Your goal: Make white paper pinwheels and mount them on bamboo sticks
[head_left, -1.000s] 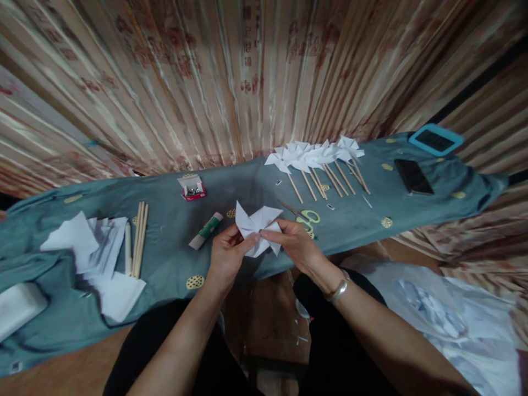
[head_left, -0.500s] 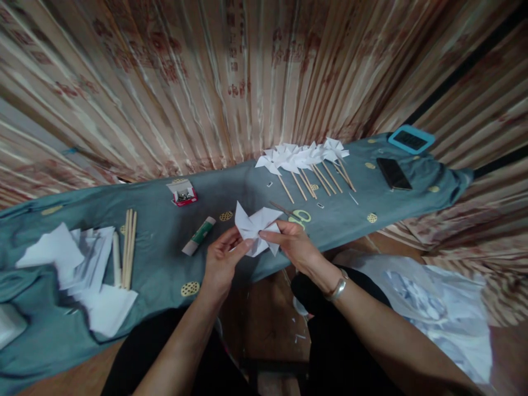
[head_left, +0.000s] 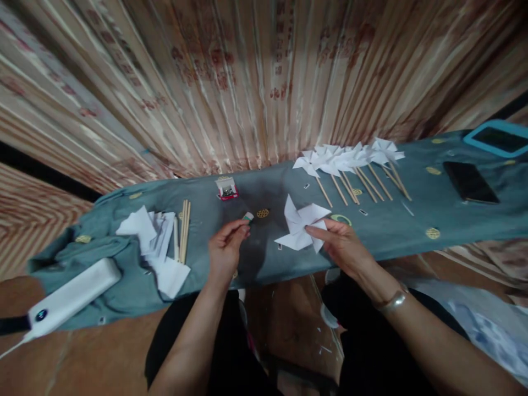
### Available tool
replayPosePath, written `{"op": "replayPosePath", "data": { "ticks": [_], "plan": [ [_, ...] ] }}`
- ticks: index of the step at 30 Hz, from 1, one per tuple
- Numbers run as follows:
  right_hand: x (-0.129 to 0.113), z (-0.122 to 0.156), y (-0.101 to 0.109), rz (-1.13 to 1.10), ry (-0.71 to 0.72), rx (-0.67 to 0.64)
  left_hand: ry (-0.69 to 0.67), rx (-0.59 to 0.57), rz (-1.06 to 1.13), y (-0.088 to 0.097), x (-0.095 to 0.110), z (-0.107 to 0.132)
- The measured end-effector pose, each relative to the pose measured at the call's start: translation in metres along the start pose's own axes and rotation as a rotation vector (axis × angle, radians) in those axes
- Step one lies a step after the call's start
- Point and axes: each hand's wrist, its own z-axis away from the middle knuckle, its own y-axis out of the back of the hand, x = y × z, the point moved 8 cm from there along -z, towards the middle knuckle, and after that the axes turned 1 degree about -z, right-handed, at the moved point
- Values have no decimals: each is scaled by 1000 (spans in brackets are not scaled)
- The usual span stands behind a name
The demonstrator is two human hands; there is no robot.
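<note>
Head view: both hands are over the cloth-covered counter, towards its front edge. Left hand: fingers and thumb closed around a small tube. Only one end of the tube, green and pale, projects past the fingertips; the remainder is hidden in the grip. Right hand: thumb pressed near the centre of a white paper pinwheel, fingers behind it, little gap between. Pinwheel located near the front edge, to the right of the tube, blades spread, face up; cannot tell whether its underside touches the counter.

Just beyond the right hand, a green scissor handle shows in part. Along the back edge, right of the middle, a row of pinwheels on sticks lies overlapping, stick ends pointing to the front edge. Left of that row, also near the back edge, stands an open red-and-white box with small metallic pieces inside. Towards the left end: loose wooden sticks lie side by side, next to overlapping paper sheets. Near the right end: a dark phone and a blue-framed device.
</note>
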Motion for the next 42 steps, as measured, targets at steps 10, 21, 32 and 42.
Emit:
{"op": "replayPosePath", "data": {
  "ticks": [10,21,32,42],
  "plan": [
    [-1,4,2,21,-30,2,-139,179,-984,115,22,-69],
    [-1,5,5,47,-14,8,-35,48,-1494,124,-9,-80],
    [1,5,5,51,-24,8,-16,49,-1505,121,-13,-85],
    [-1,4,5,66,-1,4,32,47,-1556,121,-15,-88]
  ]
}}
